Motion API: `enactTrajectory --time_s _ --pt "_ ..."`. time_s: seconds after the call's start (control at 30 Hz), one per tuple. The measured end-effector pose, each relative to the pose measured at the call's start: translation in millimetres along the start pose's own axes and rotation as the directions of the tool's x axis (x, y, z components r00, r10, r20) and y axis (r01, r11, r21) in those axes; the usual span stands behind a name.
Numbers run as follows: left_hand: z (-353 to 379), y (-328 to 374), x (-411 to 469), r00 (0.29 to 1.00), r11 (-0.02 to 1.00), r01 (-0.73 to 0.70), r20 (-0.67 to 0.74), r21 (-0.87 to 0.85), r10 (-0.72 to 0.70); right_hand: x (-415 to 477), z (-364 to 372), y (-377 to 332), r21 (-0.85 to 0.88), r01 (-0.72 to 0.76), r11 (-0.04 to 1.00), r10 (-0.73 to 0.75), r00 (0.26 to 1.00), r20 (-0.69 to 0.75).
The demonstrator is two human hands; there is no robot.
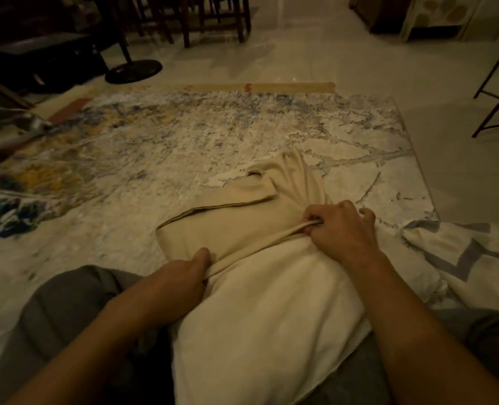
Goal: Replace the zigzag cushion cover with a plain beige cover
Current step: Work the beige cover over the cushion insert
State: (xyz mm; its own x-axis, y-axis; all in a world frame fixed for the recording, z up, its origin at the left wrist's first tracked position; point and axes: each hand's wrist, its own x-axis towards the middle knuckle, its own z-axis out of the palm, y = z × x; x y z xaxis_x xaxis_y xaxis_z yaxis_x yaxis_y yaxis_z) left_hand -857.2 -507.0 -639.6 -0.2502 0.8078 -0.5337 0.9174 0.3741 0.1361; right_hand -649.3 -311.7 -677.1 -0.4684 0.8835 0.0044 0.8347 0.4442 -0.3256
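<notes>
Both hands are on the job here: the left hand (184, 273) has its fingers curled tight round the rolled rim of the beige cover (222, 226), thumb on top, and the right hand (340, 229) pinches the same rim further along, fingers hooked under a bunched fold. The cover sits over only the far end of the cushion (271, 311), which lies across the person's lap and out onto the rug (169, 147), with most of the pale pad bare on the near side. The zigzag cover (470, 258) is already off, lying crumpled just beside the cushion on the right. Now the risks: the rim is drawn taut between the two grips, so a hard tug could strain the seam or the closure, or the fabric could slip out of the right-hand pinch. The far end of the cover looks twisted and folded over on itself, so the pad's corners may not seat, and pulling one side ahead of the other would likely leave it skewed and lumpy. What can't be made out: whether the opening has a zip or a flap, how far the pad's far corners reach inside, and the underside of the cushion. The left fingertips are buried under the rim, the light is dim, and the near edge of the pad is cut off.
</notes>
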Motion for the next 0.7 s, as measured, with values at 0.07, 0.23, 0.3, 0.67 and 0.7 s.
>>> enactTrajectory --time_s 0.07,0.23,0.3,0.67,0.7 --pt "-18.5 -3.9 -8.9 0.999 1.0 0.002 0.047 -0.018 -0.001 -1.9 0.0 -0.4 0.05 0.035 0.998 -0.036 0.999 0.012" --pt "-57.5 1.7 30.2 0.985 0.999 -0.052 -0.164 -0.016 0.049 -4.8 0.4 -1.3 0.225 0.146 0.963 -0.151 0.989 0.002" --pt "-50.7 19.7 64.2 0.966 0.99 -0.132 -0.218 0.038 0.137 -7.0 0.8 0.0 0.19 0.174 0.966 -0.177 0.984 0.001" --pt "-35.8 -51.0 174.0 0.891 0.881 0.224 -0.278 -0.417 -0.358 -11.2 -11.8 26.8 0.207 -0.181 0.961 0.158 0.98 0.125" --pt "-34.8 -60.5 172.9 0.897 0.858 0.225 -0.246 -0.461 -0.367 -8.5 -12.0 30.6 0.229 -0.193 0.954 0.162 0.976 0.149"
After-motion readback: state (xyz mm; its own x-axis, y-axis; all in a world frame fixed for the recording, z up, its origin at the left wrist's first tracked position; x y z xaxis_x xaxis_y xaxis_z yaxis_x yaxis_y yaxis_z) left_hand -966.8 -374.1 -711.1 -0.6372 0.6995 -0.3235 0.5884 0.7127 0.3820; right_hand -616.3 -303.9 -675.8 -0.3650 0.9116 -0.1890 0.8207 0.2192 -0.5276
